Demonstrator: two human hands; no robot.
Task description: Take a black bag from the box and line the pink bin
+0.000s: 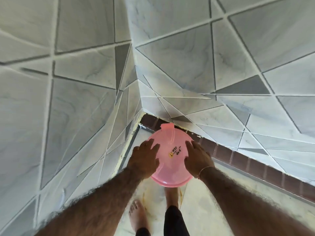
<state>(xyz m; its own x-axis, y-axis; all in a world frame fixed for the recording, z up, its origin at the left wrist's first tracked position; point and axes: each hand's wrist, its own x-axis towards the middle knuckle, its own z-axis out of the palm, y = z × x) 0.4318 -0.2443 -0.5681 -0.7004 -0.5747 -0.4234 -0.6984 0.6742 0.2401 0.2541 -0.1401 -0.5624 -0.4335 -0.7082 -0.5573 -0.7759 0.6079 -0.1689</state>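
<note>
The pink bin (172, 147) stands in a floor corner, seen from straight above, with its round translucent pink lid closed and a small yellow sticker with black writing on top. My left hand (144, 159) lies flat on the lid's left side, fingers spread. My right hand (197, 157) lies flat on the lid's right side, also with fingers spread. Neither hand holds anything. No black bag and no box are in view.
Grey and white tiled walls (76, 99) meet in a corner just behind the bin. A dark brown skirting strip (247, 160) runs along the right wall. My bare feet (138, 217) stand on the pale floor just below the bin.
</note>
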